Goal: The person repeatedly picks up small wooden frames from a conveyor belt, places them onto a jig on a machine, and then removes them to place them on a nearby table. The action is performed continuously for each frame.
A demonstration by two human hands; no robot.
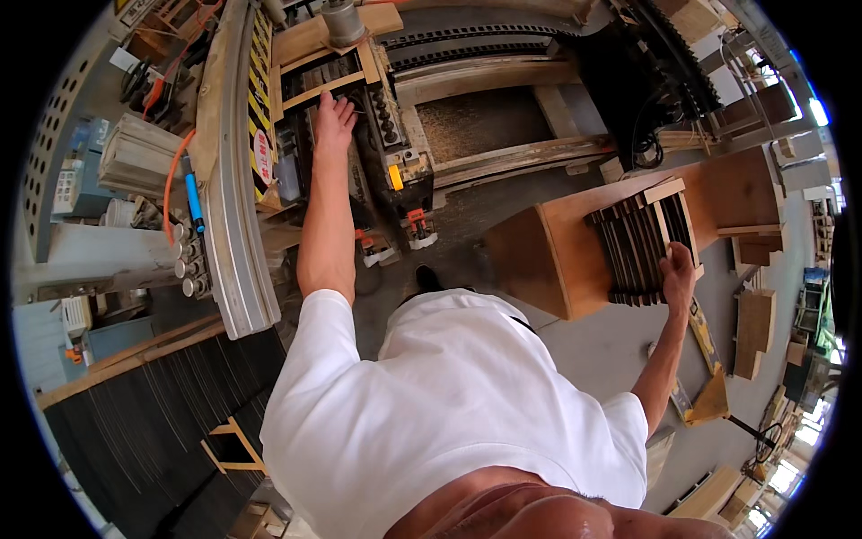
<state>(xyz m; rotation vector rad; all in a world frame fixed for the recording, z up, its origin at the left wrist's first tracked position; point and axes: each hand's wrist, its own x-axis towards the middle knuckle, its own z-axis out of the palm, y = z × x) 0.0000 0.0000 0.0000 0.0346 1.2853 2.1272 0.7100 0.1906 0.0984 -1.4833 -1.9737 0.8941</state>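
Note:
My left hand (335, 121) reaches into the machine on the left, fingers stretched out. Its fingertips lie at the near strip of a light wooden frame (347, 83); whether they touch it I cannot tell. Above that frame sits a round metal cylinder (342, 22). On the right, my right hand (678, 272) is closed round the near end of a light-edged wooden frame (661, 228). This frame stands at the right end of a row of dark-sided frames (624, 251) on a brown wooden box (549, 265).
A yellow-black striped rail (260, 85) and a long metal beam (235, 269) run left of my arm. Black cable chains (476, 38) cross the back. Dark panels (153, 404) lie at lower left. A yellow pallet-jack-like frame (709, 395) stands at right.

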